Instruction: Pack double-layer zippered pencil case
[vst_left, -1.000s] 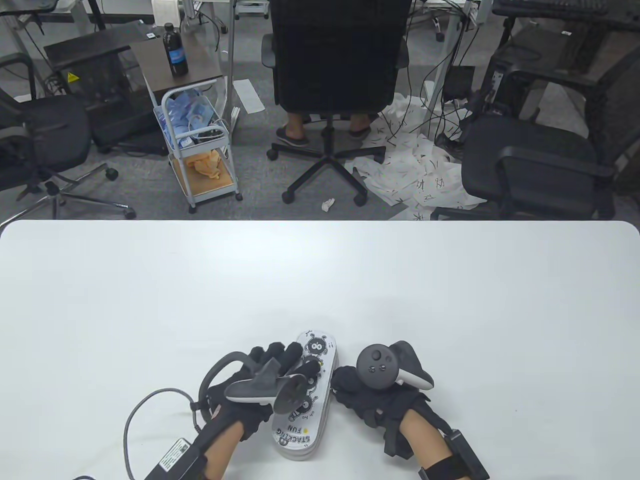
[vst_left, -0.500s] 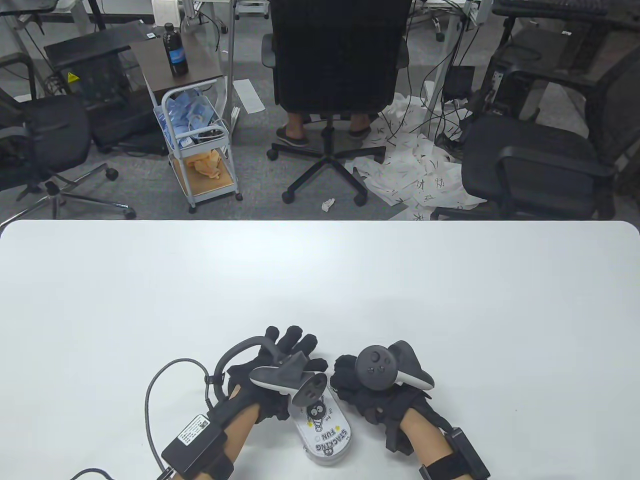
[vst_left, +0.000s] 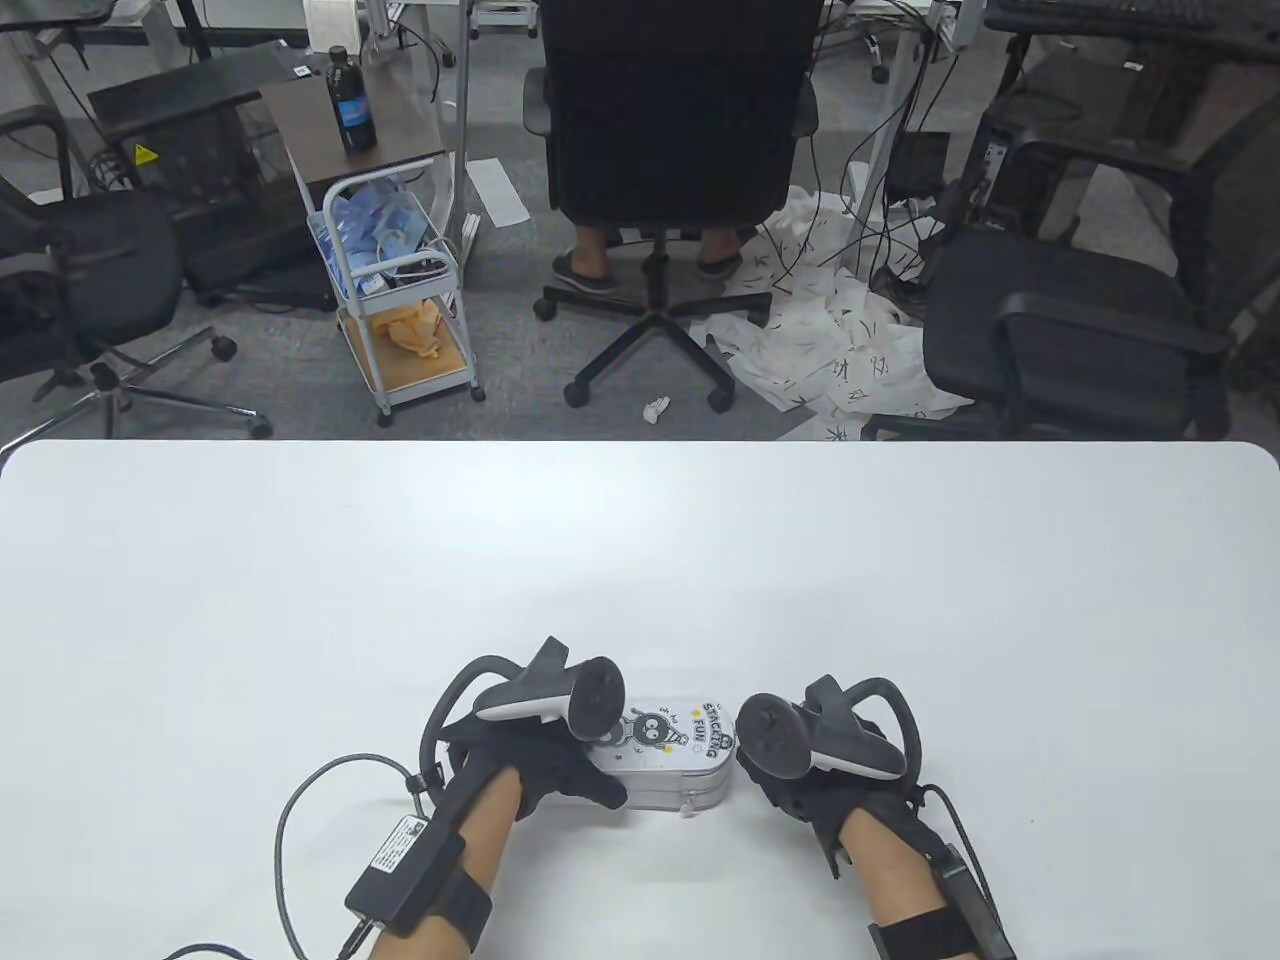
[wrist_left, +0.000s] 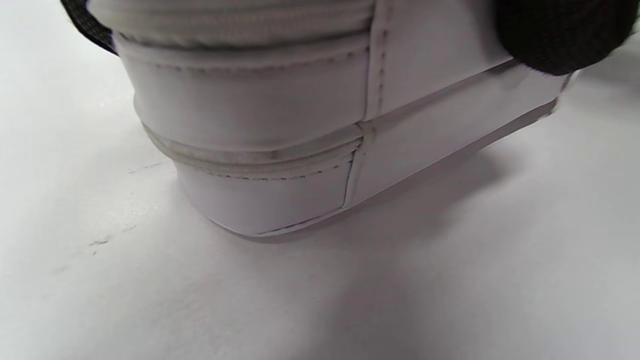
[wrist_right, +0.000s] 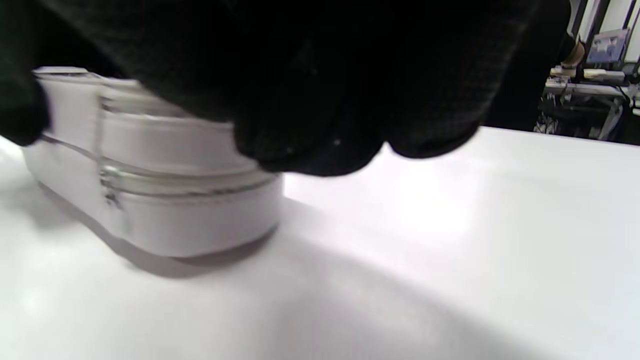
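Observation:
The white double-layer pencil case (vst_left: 672, 752), printed with black soot figures and "STACKING FUN", lies flat and crosswise on the white table (vst_left: 640, 560) near its front edge. Both zip lines look shut, and a zipper pull (vst_left: 688, 806) hangs at the front. My left hand (vst_left: 585, 775) grips the case's left end; the left wrist view shows that end (wrist_left: 300, 125) close up with a gloved fingertip (wrist_left: 550, 35) on it. My right hand (vst_left: 775, 785) holds the right end; in the right wrist view its gloved fingers (wrist_right: 310, 100) lie over the case (wrist_right: 165, 210).
The table is bare apart from the case and my hands. A glove cable (vst_left: 300, 800) loops on the table left of my left forearm. Beyond the far edge stand office chairs (vst_left: 670, 150) and a small cart (vst_left: 400, 300).
The case was turned from pointing away from me to lying crosswise. My left hand shifted to its left end and my right hand closed onto its right end.

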